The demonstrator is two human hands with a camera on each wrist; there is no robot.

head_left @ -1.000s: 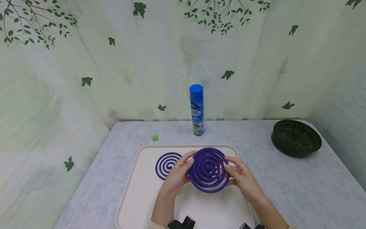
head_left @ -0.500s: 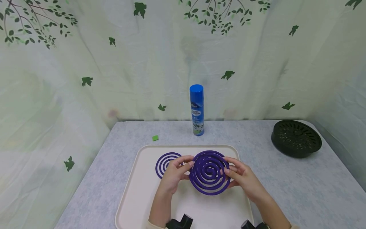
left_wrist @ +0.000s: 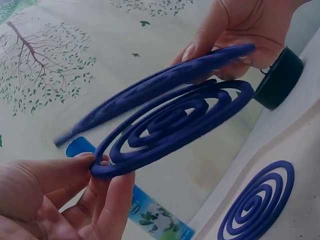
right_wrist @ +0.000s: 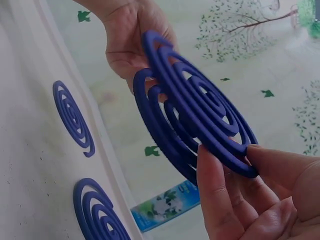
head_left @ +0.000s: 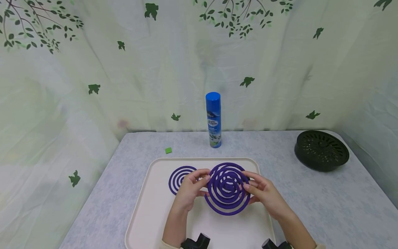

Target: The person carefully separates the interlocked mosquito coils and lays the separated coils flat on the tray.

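Two purple mosquito coils are held up over the white tray, partly overlapping, with a gap between them in both wrist views. My left hand pinches the edge of one coil between thumb and fingers. The other coil is gripped at its edge by my right hand, also seen pinching it in the right wrist view. Flat on the tray lies another coil, partly hidden behind my left hand in the head view. The right wrist view shows a further coil lying near it.
Behind the tray stands a blue spray can. A small green square piece lies on the grey table. At the back right sits a dark round holder with a slotted lid. A leaf-patterned curtain hangs behind.
The two held coils, nearly lined up before, now stand offset from each other, one edge showing lower. My left hand has shifted slightly down and left since a second ago.
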